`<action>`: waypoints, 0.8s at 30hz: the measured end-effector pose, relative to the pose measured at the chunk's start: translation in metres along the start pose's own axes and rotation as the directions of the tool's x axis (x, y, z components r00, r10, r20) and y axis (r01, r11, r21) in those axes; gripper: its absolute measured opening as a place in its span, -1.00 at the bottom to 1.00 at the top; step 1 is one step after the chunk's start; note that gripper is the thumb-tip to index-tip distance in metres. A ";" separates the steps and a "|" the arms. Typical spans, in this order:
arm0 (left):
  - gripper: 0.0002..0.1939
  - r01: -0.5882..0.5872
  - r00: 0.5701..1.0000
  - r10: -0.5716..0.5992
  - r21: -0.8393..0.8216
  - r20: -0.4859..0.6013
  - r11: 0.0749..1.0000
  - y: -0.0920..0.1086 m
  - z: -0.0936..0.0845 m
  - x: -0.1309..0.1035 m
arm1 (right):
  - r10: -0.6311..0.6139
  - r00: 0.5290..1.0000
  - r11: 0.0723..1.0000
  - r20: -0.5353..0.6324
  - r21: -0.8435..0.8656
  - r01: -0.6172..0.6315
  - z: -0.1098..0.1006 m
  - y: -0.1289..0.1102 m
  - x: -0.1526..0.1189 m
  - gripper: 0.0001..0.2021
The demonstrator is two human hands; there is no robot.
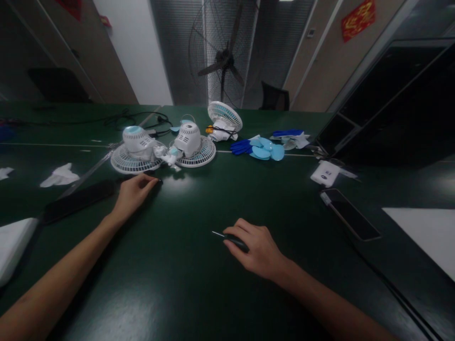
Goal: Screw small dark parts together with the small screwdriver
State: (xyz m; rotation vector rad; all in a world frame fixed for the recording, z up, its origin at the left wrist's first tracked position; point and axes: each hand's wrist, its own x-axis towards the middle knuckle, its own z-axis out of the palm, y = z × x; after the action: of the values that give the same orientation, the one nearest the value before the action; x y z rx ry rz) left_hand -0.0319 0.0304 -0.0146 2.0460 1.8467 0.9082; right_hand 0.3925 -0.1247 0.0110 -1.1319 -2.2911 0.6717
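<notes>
The fingers of my right hand (261, 251) are curled around the dark handle of a screwdriver (236, 242), which I hold just above or on the green worktop (185, 289); I cannot tell which. Its thin metal shaft points to the left, past my fingertips. My left hand (133, 192) is farther forward, its fingers drawn together at a small dark object (160, 182); whether they grip it or only touch it I cannot tell. Just beyond those fingers, two white fan heads (138, 143) (188, 140) sit grille-down side by side, and a third fan (223, 121) leans behind them to the right. Well beyond my right fingers lie light-blue fan blades (261, 152) beside a dark-blue glove (241, 146); a phone (351, 215) lies to their right.
</notes>
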 end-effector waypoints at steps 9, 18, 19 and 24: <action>-0.56 -0.349 0.935 0.331 0.158 0.127 0.924 0.025 -0.001 -0.008 | 0.011 1.000 1.000 0.015 0.020 -0.011 -0.002 -0.001 0.001 -0.78; -0.82 -0.416 0.728 0.514 -0.302 0.454 0.857 0.108 0.028 -0.054 | 0.003 1.000 1.000 -0.015 -0.018 -0.003 0.000 0.002 0.003 -0.78; -0.84 -0.372 0.717 0.507 -0.353 0.478 0.859 0.119 0.034 -0.062 | -0.003 1.000 1.000 -0.022 -0.023 0.002 0.000 0.002 0.002 -0.79; -0.88 -0.302 0.671 0.541 -0.479 0.507 0.824 0.145 0.051 -0.085 | -0.023 0.998 0.999 -0.059 -0.032 0.021 0.000 0.004 -0.001 -0.79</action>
State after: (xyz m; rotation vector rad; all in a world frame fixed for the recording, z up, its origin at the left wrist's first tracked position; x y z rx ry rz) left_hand 0.1150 -0.0650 0.0026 2.1996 0.7845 0.4855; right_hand 0.3957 -0.1235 0.0086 -1.1249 -2.2676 0.5878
